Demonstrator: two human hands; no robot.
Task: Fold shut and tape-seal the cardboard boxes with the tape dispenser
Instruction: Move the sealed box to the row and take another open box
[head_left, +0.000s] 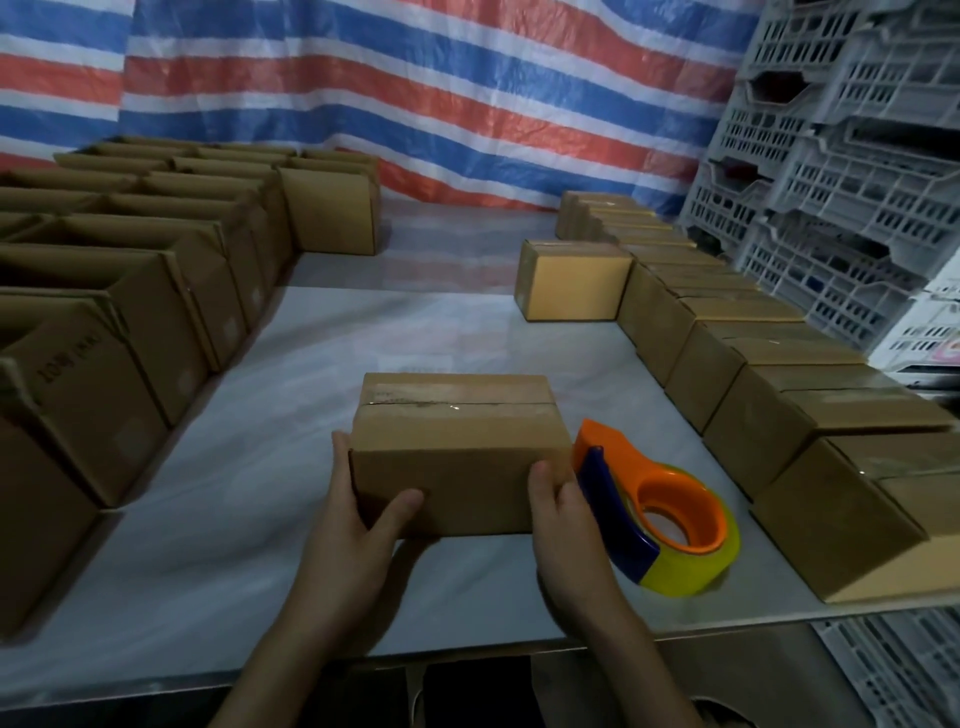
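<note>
Nearest to us, the left grip and the right grip both grasp the box, with thumbs on its front face and fingers around its ends. The box sits on the tabletop with its flaps folded shut. A shine along the top seam suggests tape, but we cannot tell for sure. Just right of the box lies the dispenser, and no grip is on it. Left of the box stand rows of open boxes, so we judge much work is left. Right of the box and beyond runs a row of closed boxes, which look finished. Far behind the box hangs a striped tarp.
</note>
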